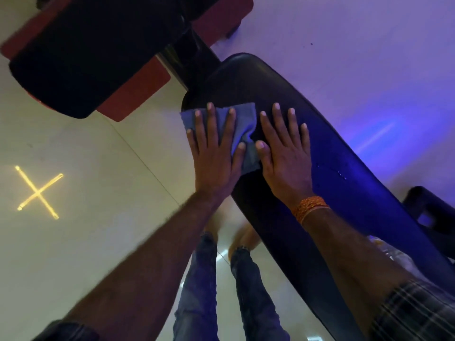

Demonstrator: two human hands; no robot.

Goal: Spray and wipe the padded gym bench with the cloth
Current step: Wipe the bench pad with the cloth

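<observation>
Dark padded bench (344, 173), droplets; pale tiled floor (98, 156)

Left hand (214, 153) presses cloth (242, 124) flat on bench (344, 173); right hand (286, 153) beside.

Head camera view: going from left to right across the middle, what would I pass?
A yellow light cross on the floor → left hand, flat on the cloth → right hand, flat on the bench → droplets on the pad.
</observation>
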